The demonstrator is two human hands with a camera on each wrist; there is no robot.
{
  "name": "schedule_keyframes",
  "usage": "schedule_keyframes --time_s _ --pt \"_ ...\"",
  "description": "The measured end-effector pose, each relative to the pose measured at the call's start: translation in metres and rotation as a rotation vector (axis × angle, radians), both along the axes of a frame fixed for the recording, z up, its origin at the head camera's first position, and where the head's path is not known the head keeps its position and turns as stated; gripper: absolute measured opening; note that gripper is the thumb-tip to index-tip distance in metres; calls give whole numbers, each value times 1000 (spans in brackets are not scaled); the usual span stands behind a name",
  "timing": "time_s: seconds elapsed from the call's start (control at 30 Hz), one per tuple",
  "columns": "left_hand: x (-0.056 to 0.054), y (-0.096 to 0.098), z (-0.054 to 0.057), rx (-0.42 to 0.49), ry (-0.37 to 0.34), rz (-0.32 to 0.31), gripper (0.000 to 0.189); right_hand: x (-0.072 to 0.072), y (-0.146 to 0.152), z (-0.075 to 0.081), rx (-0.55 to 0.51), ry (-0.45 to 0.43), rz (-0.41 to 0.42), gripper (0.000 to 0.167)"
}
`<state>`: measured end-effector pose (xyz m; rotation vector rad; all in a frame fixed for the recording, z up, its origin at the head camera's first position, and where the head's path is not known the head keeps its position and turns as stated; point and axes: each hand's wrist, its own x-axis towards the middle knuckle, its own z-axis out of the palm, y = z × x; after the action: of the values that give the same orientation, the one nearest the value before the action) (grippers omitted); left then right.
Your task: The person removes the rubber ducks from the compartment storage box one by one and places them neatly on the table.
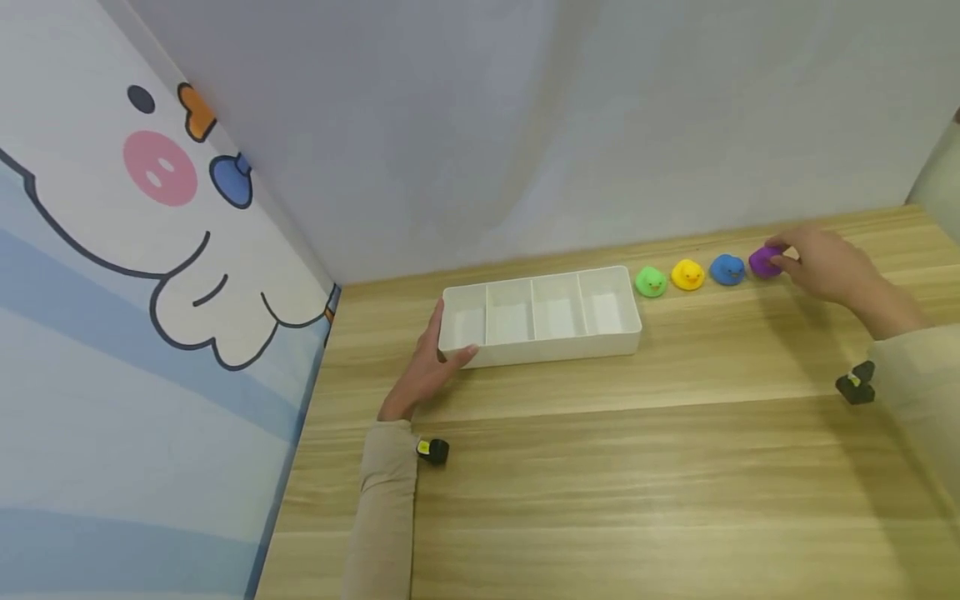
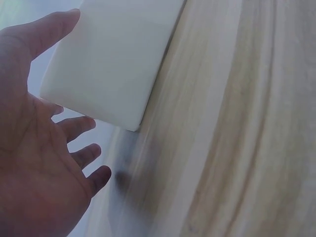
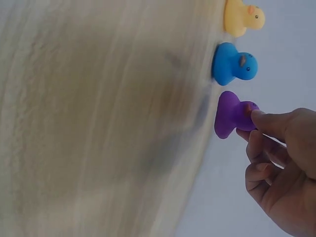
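Note:
A long white divided box [image 1: 555, 349] sits on the table with its row of open compartments facing up. At its left end is my left hand [image 1: 425, 375]: the thumb touches the front wall near the corner and the straight, spread fingers lie along the end wall. In the left wrist view this hand [image 2: 39, 148] shows its palm beside the box [image 2: 113, 64]. My right hand [image 1: 828, 265] pinches a purple rubber duck [image 1: 763, 263] by its head between thumb and fingers, as the right wrist view shows. Beside it is a blue rubber duck [image 1: 726, 270].
Left of the blue duck stand a yellow duck [image 1: 687, 275] and a green duck [image 1: 650, 282], the green one close to the box's right end. A pale wall [image 1: 562, 142] rises behind the table [image 1: 600, 483]. A cartoon-printed panel [image 1: 90, 333] borders the left side.

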<state>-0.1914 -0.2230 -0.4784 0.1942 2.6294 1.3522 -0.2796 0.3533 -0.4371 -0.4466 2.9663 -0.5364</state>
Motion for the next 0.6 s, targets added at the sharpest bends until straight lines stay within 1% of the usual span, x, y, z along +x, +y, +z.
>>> schedule_keyframes --time_s 0.13,0.37,0.6 --pt "-1 -1 0 8 -13 6 103 1 2 -2 6 -13 -10 36" --pt "-2 -1 -2 16 -30 3 102 0 6 -9 -15 -31 -29 36" --pt "-3 -2 -2 30 -21 8 100 0 10 -11 -10 -24 -38 36"
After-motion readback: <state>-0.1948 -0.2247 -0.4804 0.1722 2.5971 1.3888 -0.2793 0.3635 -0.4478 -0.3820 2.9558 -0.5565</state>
